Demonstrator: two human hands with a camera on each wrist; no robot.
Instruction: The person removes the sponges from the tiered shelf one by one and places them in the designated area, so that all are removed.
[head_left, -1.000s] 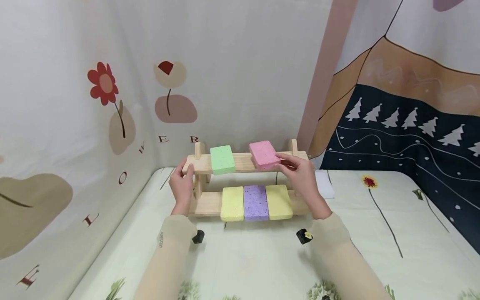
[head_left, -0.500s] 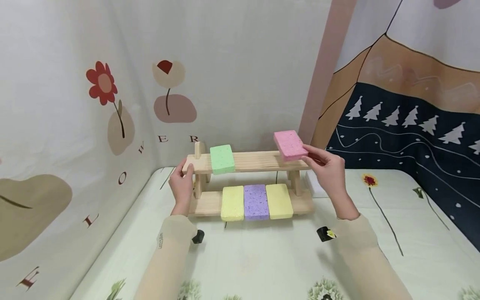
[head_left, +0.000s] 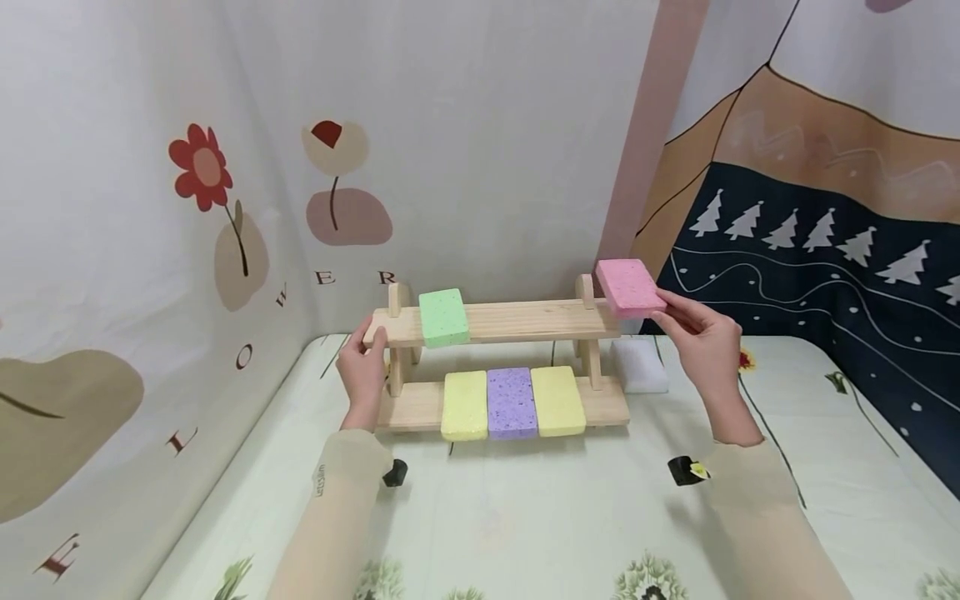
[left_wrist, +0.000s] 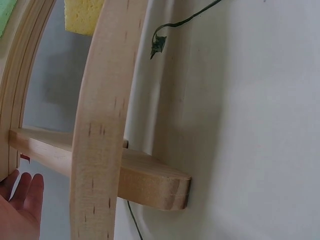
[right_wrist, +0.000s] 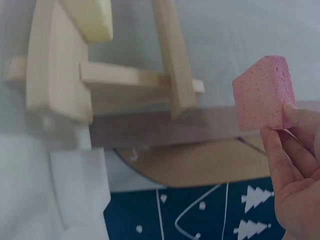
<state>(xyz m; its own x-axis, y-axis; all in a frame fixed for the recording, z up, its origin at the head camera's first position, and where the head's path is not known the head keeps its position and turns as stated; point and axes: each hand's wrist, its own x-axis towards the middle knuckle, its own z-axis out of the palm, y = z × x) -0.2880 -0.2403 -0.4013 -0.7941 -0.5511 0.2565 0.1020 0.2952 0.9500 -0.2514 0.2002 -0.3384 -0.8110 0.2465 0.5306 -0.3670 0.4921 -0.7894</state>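
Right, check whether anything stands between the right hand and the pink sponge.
Nothing visible does: the right hand pinches the pink sponge directly between thumb and fingers, and the right wrist view shows the sponge apart from the wooden rack.

From my head view I see a pale tabletop [head_left: 487, 517] printed with leafy flowers [head_left: 649, 579] along its near edge and a long-stemmed flower [head_left: 768, 437] toward its right edge. A whitish curtain [head_left: 480, 125] rises like a wall behind the far edge and along the left edge, where I can make out a red flower [head_left: 206, 167] and the letters [head_left: 243, 357] of FLOWER. A pinkish stripe [head_left: 657, 108] slants down to the far edge. Around the far right corner I get tan mountains [head_left: 847, 142] over a navy band [head_left: 780, 287] with white trees [head_left: 782, 231]. The light is soft, the shadows faint.
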